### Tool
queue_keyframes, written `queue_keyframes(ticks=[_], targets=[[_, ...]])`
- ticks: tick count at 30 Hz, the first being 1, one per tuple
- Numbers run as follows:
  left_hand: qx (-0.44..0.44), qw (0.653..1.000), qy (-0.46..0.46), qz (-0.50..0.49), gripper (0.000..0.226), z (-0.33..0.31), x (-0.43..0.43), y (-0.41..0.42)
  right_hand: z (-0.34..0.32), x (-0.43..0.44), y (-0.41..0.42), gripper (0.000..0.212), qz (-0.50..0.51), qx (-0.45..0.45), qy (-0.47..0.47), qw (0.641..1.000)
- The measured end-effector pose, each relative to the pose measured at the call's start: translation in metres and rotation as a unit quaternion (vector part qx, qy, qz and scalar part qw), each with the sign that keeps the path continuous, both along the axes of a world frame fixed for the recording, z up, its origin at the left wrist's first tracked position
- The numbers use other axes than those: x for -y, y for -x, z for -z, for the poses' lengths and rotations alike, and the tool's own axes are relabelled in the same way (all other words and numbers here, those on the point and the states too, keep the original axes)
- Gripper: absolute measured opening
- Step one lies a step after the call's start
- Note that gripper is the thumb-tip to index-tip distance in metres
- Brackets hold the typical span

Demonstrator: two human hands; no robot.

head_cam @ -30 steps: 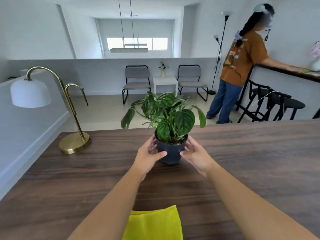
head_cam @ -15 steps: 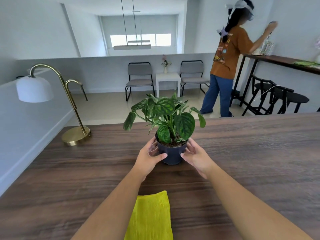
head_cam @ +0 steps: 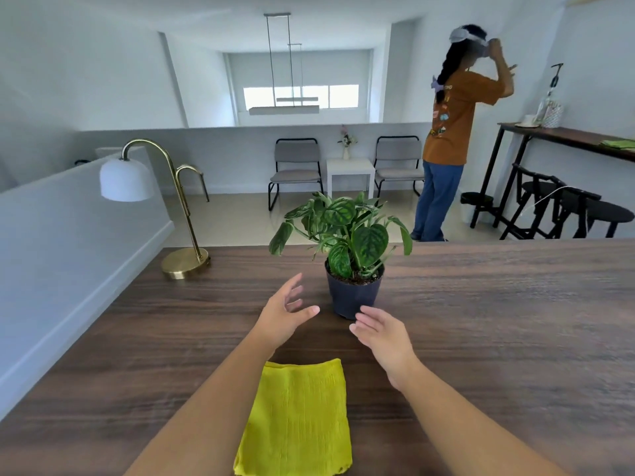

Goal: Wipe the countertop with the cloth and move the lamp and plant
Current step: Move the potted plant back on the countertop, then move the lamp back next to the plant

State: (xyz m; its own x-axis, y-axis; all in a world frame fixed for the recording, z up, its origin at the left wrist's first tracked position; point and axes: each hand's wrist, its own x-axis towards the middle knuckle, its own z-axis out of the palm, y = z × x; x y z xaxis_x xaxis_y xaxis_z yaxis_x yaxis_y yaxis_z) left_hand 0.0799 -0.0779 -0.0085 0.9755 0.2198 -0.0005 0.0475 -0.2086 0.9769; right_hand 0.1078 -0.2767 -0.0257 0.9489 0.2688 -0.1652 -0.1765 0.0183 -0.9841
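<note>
A leafy green plant in a dark pot (head_cam: pixel 354 294) stands upright on the dark wooden countertop (head_cam: pixel 498 321), near its far edge. My left hand (head_cam: pixel 283 312) hovers open just left of the pot, fingers spread, touching nothing. My right hand (head_cam: pixel 381 333) is open too, slightly in front of the pot's base and apart from it. A folded yellow cloth (head_cam: pixel 297 417) lies flat on the countertop between my forearms, close to me. A brass lamp (head_cam: pixel 178 214) with a white dome shade stands at the far left corner.
A white ledge (head_cam: pixel 62 242) borders the countertop on the left. Beyond the far edge, a person in an orange shirt (head_cam: pixel 450 132) stands by a high side table (head_cam: pixel 563 139) with black stools. Two chairs and a small white table sit against the back wall.
Both hands have let go of the pot and pulled back toward me, fingers opening. The plant now stands free on the countertop. The lamp and cloth stay put.
</note>
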Motion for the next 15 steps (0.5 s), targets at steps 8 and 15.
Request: queue_keyframes(ticks=[8, 15], targets=[[-0.004, 0.996, -0.036, -0.082, 0.078, -0.013, -0.076, 0.056, -0.034, -0.099, 0.014, 0.058, -0.144, 0.049, 0.031, 0.988], [-0.040, 0.984, -0.102, -0.137, 0.080, -0.027, -0.172, 0.073, -0.053, -0.194, -0.003, 0.059, -0.189, 0.059, 0.058, 0.978]])
